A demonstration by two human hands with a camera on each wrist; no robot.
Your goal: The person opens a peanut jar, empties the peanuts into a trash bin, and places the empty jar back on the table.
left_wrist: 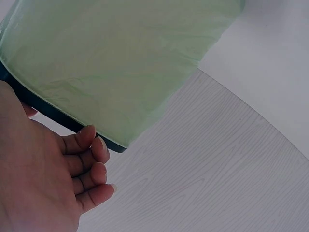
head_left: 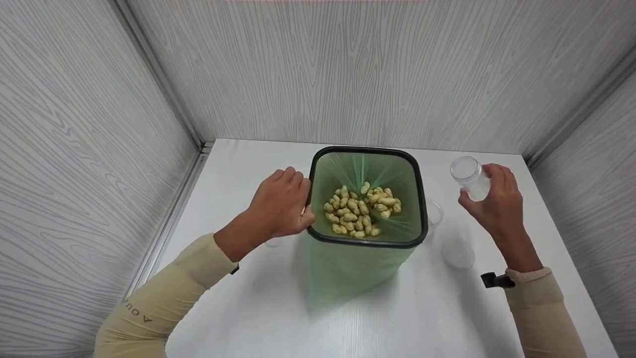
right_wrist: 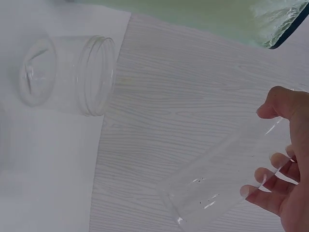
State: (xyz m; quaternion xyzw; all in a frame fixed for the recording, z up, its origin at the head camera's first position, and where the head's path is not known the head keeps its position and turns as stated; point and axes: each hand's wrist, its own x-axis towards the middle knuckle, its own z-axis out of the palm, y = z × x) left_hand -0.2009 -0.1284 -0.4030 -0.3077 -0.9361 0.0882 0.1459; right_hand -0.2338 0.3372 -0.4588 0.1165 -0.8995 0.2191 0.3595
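Observation:
A square green-sided bin (head_left: pixel 357 263) with a black rim stands on the white table, its inside wrinkled like a plastic liner. Peanuts in their shells (head_left: pixel 355 209) lie inside it in two heaps. At its left edge my left hand (head_left: pixel 283 204) grips the rim, fingers curled over it. Off to the right, above the table and apart from the bin, my right hand (head_left: pixel 502 199) holds a clear plastic jar (head_left: pixel 474 181) between thumb and fingers. No contents show in this jar. The right wrist view has the held jar's (right_wrist: pixel 212 183) far end pointing away from the palm.
A second clear jar (right_wrist: pixel 67 77) with a threaded mouth is on the table, right of the bin. A faint round clear shape (head_left: pixel 272 242) shows under my left forearm. Grey wood-grain panels (head_left: pixel 323 69) wall the table (head_left: pixel 348 333) at the back and both sides.

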